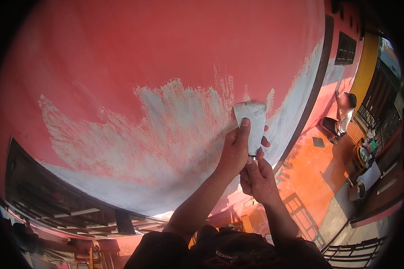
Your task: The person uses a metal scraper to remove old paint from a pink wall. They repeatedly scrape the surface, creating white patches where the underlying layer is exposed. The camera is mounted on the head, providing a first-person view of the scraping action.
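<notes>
A broad metal scraper blade (252,124) is held up against the wall, its wide edge at the top. My left hand (237,148) grips the blade, with the thumb flat on its face and fingertips showing past its right side. Just below, my right hand (259,178) has its fingers closed at the narrow lower end; the handle is hidden. Behind both hands stands a red painted wall (188,43). A wide, ragged patch of pale grey-white surface (121,144) shows on its lower part, with streaks of red left in it.
Dark-framed window openings (60,198) lie at lower left. A dark vertical trim (309,94) edges the wall at right. Beyond it, a person (343,117) sits or crouches by another wall on an orange floor (309,168). Basins and a bucket (357,191) stand at far right.
</notes>
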`<action>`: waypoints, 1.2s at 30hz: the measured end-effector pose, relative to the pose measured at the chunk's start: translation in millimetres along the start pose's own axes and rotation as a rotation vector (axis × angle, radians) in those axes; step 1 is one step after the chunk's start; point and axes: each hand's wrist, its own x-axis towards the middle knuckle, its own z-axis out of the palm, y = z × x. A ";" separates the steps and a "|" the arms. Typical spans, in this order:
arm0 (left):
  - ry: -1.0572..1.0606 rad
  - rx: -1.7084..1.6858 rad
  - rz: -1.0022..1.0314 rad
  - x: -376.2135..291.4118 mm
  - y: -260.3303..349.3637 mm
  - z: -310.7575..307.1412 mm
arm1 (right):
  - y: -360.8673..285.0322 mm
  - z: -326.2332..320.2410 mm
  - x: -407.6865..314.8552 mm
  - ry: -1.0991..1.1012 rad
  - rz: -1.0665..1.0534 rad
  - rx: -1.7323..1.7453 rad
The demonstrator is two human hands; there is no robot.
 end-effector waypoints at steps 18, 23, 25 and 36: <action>0.046 -0.040 0.127 11.1 22.5 16.8 | -33.2 -7.6 16.5 -0.079 -0.053 -0.163; 0.047 -0.010 -0.129 -9.0 -43.1 -11.4 | 37.4 -14.7 -4.9 0.113 0.018 -0.054; 0.015 0.001 -0.019 4.7 -14.0 0.8 | 9.1 -12.1 3.7 0.054 0.067 0.055; -0.015 -0.053 -0.084 2.1 -35.1 0.6 | 28.8 -20.0 -16.6 0.069 0.085 0.026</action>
